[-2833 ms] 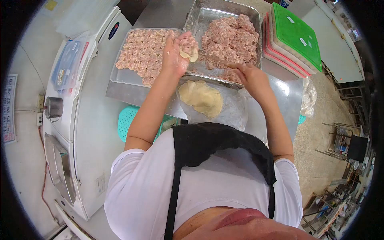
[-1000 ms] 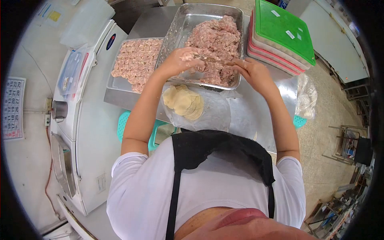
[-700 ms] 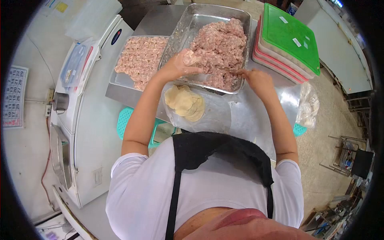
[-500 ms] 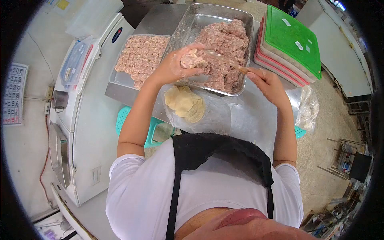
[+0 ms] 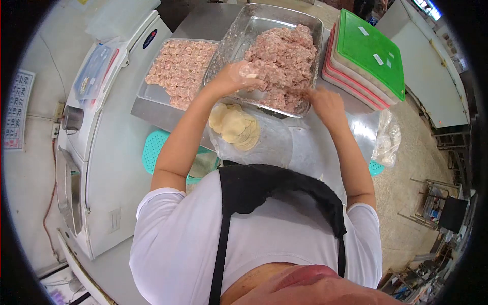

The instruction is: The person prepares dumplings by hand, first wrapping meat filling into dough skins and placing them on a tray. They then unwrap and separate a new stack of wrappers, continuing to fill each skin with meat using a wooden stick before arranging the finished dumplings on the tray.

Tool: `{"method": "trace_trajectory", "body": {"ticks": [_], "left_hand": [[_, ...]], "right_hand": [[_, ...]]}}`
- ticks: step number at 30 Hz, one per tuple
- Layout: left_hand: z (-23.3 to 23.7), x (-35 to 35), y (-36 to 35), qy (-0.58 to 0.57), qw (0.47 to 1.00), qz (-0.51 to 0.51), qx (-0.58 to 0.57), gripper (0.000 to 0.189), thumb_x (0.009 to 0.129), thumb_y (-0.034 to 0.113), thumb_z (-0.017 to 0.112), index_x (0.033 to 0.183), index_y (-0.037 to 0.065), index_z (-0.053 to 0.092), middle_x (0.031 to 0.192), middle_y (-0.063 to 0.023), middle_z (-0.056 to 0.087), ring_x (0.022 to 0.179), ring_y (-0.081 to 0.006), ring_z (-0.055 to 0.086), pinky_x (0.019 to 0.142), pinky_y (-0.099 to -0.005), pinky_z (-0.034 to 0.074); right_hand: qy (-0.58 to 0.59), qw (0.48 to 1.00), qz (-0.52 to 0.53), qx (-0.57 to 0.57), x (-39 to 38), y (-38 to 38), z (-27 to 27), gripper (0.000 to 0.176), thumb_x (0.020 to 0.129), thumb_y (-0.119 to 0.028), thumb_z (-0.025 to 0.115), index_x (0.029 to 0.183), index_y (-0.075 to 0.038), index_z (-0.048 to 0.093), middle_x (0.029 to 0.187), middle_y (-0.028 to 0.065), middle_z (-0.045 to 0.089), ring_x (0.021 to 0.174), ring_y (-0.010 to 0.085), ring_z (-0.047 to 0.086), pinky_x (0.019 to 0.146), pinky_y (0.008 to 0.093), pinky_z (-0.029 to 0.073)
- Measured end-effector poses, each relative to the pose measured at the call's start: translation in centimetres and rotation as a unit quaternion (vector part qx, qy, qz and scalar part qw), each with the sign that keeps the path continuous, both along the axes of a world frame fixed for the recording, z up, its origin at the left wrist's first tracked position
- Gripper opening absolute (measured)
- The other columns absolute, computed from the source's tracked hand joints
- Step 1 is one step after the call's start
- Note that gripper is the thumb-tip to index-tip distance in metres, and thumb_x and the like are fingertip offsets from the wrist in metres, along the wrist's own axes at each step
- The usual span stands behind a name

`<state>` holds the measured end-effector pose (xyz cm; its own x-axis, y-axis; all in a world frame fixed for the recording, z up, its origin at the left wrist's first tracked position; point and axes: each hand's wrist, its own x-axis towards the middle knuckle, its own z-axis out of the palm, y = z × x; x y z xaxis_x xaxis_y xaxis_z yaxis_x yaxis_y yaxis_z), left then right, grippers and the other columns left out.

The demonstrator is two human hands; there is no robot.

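My left hand [image 5: 233, 79] is curled at the near left side of a metal tray [image 5: 223, 43], around a pale wrapper [image 5: 251, 76] that is mostly hidden by the fingers. Pink ground meat [image 5: 284, 48] is heaped in the tray. At the tray's near right corner, my right hand [image 5: 327, 105] is closed on a thin spatula, whose blade cannot be told apart from the meat. Round, flat wrappers [image 5: 236, 126] lie fanned on a plastic sheet [image 5: 277, 140] just below the tray.
Rows of filled dumplings [image 5: 183, 66] fill a flat tray [image 5: 152, 93] on the left. Stacked containers with a green lid [image 5: 368, 56] stand at the right, near a plastic bag [image 5: 387, 140]. A white refrigerator [image 5: 119, 147] is at the left and a teal stool [image 5: 154, 150] below the table.
The spatula has gone from across the left palm down to the meat. My right hand has moved slightly left and down, and my left hand has turned, its wrapper now less visible.
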<state>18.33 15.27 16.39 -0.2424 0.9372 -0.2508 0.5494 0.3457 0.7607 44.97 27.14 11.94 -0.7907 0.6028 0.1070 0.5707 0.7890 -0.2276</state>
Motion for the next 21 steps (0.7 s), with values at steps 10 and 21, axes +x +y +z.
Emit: {"method": "trace_trajectory", "body": {"ticks": [10,21], "left_hand": [[3.2,-0.7,-4.6,0.103,0.947,-0.129,0.277,0.056,0.072,0.029,0.081,0.117,0.004,0.059,0.12,-0.0139,0.061,0.103,-0.0264,0.063,0.087,-0.0359,0.05],[1.2,-7.7,-6.9,0.051,0.957,-0.13,0.255,0.044,0.074,0.021,0.08,0.11,0.005,0.061,0.104,-0.0097,0.064,0.092,-0.017,0.061,0.08,-0.0312,0.049]], "right_hand": [[0.196,0.933,0.037,-0.3,1.2,-5.7,8.2,0.03,0.094,-0.023,0.057,0.115,-0.003,0.065,0.103,0.0169,0.067,0.083,0.0216,0.064,0.081,0.0303,0.048],[0.115,0.988,0.019,0.102,-6.5,-12.7,12.3,0.023,0.088,-0.03,0.061,0.107,-0.018,0.069,0.075,0.0083,0.06,0.065,0.0289,0.061,0.058,0.0389,0.047]]}}
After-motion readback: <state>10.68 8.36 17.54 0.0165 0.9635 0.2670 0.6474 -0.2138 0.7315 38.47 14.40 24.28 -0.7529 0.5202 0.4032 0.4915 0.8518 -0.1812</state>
